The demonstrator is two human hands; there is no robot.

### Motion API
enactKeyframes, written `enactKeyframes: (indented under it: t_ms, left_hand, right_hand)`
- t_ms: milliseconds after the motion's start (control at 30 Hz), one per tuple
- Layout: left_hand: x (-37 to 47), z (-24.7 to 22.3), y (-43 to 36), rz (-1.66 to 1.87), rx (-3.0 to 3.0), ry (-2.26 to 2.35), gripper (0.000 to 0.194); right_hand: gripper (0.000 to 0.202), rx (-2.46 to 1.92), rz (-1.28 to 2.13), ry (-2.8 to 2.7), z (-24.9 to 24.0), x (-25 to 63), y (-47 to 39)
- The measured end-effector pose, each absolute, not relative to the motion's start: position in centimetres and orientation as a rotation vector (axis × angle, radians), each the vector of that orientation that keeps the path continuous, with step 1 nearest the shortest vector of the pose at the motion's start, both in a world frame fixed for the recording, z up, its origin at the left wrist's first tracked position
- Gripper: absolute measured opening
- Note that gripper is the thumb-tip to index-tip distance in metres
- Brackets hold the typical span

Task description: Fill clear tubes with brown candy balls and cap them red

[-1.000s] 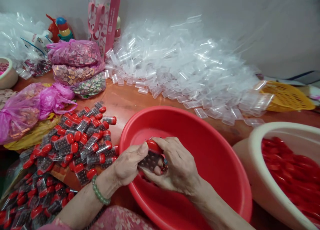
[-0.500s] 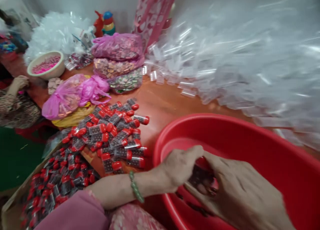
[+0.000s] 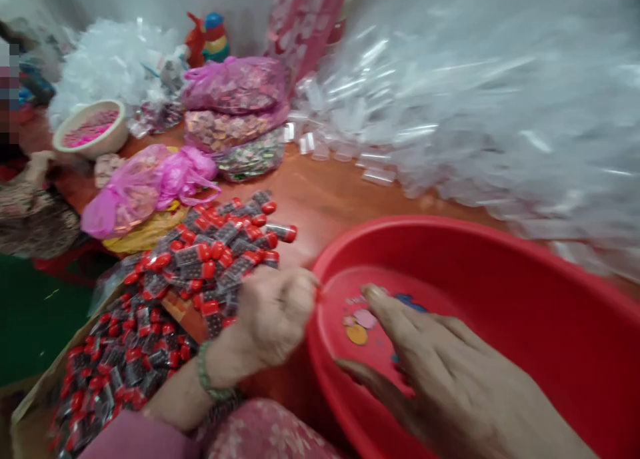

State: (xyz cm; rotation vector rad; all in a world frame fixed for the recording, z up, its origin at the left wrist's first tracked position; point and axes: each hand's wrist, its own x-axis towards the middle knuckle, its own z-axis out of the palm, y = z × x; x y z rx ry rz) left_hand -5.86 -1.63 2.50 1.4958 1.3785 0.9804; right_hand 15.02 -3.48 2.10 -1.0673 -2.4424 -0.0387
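Observation:
My left hand [image 3: 277, 316] is closed beside the rim of the red basin [image 3: 325, 372], next to the pile of clear tubes with red caps [image 3: 215, 252]. A bit of red shows at its fingertips, seemingly the cap of a small tube; the fist hides the rest. Over the basin, my right hand [image 3: 440, 372] is open, with thumb and fingers apart and no held thing visible between them. Its palm faces away from view. Cartoon prints [image 3: 360, 329] show on the basin's floor. The capped tubes have dark, bead-like contents.
More capped tubes fill a carton [image 3: 120, 366] at lower left. Clear empty tubes [image 3: 450, 106] heap up at right and back. Behind the pile lie pink bags [image 3: 235, 89] and a cream bowl [image 3: 117, 129] of pink pieces. Another person's arm [image 3: 35, 179] is at far left.
My hands were together over the basin around a dark, red-capped thing. They have parted: the left has moved left past the rim in a fist, while the right has stayed over the basin and opened.

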Motion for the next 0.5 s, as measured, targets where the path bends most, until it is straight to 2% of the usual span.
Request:
enactKeyframes:
  t_ms: [100,267,400,500]
  left_hand:
    - [-9.1,1.0,0.8,0.846,2.096,1.908,0.039]
    - [-11.7,-1.9,3.9,0.384,2.516,2.133,0.035]
    - [-10.9,-0.6,3.1,0.696,2.578,1.925,0.031]
    - [-7.5,1.5,1.5,0.927,2.549,1.546,0.025]
  right_hand:
    - [0.037,-1.332,-0.228,-2.524,2.5,19.0,-2.6]
    - [0.039,-1.741,0.083,-2.357,1.3,26.6,-3.9]
    - [0.035,-1.924,0.365,-2.288,0.3,28.3,-4.7]
    - [0.029,-2.047,0.509,-2.315,-0.2,28.4,-3.7]
